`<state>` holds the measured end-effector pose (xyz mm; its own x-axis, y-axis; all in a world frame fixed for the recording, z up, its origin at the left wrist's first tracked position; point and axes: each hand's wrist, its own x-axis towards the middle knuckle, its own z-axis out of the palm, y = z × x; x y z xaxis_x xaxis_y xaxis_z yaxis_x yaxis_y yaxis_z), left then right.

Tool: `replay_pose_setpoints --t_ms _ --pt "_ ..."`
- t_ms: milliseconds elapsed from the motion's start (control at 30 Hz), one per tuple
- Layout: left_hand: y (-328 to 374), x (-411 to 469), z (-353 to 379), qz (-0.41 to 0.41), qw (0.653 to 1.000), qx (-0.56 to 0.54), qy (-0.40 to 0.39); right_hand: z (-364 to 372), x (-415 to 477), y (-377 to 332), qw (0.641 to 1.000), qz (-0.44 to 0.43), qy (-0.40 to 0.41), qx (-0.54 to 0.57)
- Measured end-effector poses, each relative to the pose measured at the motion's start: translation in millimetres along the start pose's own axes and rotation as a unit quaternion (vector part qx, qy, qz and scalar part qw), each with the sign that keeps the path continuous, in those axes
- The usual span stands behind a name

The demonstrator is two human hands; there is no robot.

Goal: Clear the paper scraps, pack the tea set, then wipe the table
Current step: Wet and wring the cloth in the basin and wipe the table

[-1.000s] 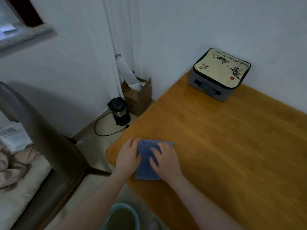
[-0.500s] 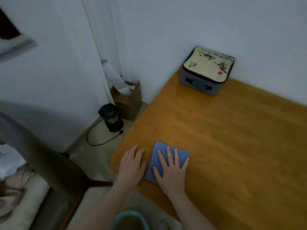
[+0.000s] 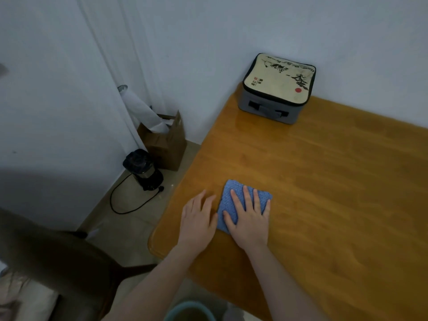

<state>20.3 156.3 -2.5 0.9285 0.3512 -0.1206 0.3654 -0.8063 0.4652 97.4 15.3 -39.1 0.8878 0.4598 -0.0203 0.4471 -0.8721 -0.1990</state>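
Observation:
A folded blue cloth (image 3: 228, 200) lies on the wooden table (image 3: 324, 193) near its left corner. My right hand (image 3: 249, 216) presses flat on the cloth with straight, spread fingers. My left hand (image 3: 196, 216) rests flat on the bare wood just left of the cloth, at its edge. A grey zipped tea-set case (image 3: 278, 89) with a cream ink-painting lid stands at the table's far corner against the wall.
On the floor to the left stand a black electric kettle (image 3: 142, 169) with its cord and a brown cardboard box (image 3: 168, 144) holding a paper roll. A dark chair (image 3: 58, 258) is at lower left. A teal bin rim (image 3: 190, 311) shows below the table edge.
The cloth and my right hand have slid to the right, away from the table's left edge. My left hand came off the cloth onto the bare wood.

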Motion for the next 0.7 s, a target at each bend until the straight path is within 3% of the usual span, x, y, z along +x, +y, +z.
replay_pose_setpoints --t_ms 400,700 --pt "24.0 127.6 3.8 -0.030 0.998 0.009 0.048 -3.9 141.7 27.6 0.999 -0.045 -0.006 -0.008" --pt "20.0 170.7 1.5 -0.041 0.995 0.030 0.083 -11.8 234.0 31.3 0.997 -0.074 -0.032 -0.021"
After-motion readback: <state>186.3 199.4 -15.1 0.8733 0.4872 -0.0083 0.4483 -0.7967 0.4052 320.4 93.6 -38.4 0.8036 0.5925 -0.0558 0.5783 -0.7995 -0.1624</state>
